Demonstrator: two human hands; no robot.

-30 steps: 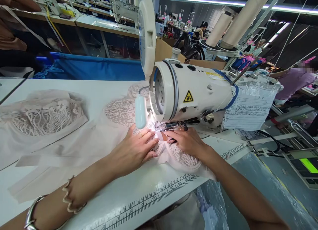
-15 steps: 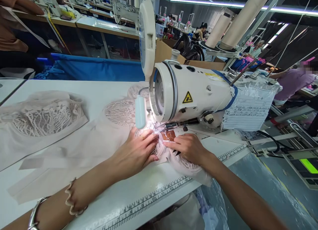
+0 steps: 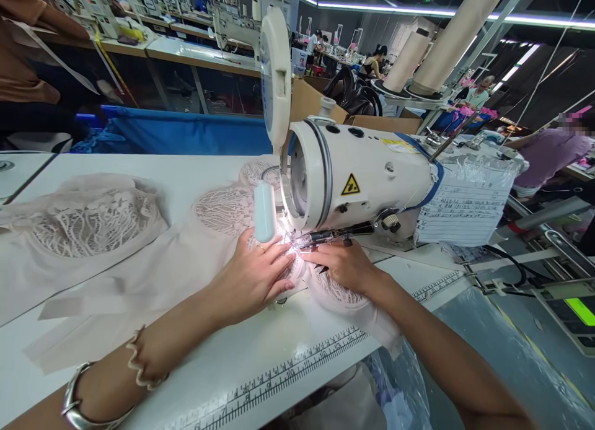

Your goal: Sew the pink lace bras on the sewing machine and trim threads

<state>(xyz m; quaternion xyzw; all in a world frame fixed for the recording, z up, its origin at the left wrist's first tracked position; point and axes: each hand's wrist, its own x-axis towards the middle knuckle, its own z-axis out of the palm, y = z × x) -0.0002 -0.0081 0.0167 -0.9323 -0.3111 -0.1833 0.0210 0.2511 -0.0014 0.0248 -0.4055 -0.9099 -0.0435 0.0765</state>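
White work table (image 3: 195,170), printed ruler (image 3: 297,371) along its near edge; factory hall behind, rows of benches, other workers. Left hand (image 3: 253,275) and right hand (image 3: 341,266) flat, fingers spread, pressing lace piece (image 3: 337,293) under sewing machine (image 3: 353,176) head. More lace (image 3: 88,222) lies far left.

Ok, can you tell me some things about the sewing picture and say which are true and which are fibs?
1. Both hands press lace fabric flat by the needle. True: the left hand and right hand lie on it.
2. The sewing machine is bright red. False: it is white.
3. A yellow warning triangle sits on the machine. True.
4. The ruler markings are on the wall. False: they run along the table edge.
5. The left wrist is bare. False: it wears a silver bracelet.
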